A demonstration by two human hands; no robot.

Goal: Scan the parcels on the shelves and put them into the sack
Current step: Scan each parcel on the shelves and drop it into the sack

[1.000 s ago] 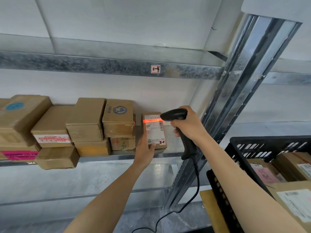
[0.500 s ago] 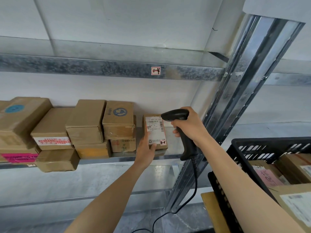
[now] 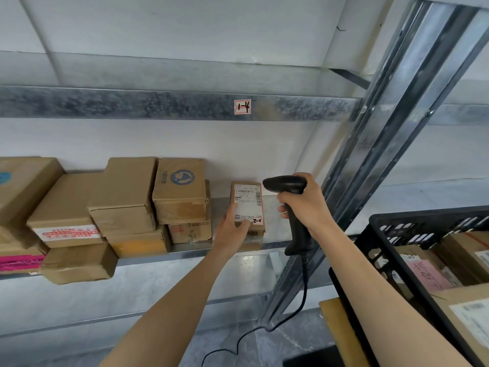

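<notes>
Parcel of brown cardboard (image 3: 247, 207), small and faced with a white shipping label, stands propped at the right end of the galvanised metal shelf (image 3: 272, 218), its lower end grasped by the left hand (image 3: 232, 230). Just beside it, the right hand (image 3: 304, 205) clenches the handle of a black corded barcode scanner (image 3: 285, 184), nose toward the label. Stacked brown cartons (image 3: 180, 192) sit to the left, a black plastic crate (image 3: 397, 223) to the right.

Left hand (image 3: 233, 231) – right hand (image 3: 307, 205) – both curled
</notes>
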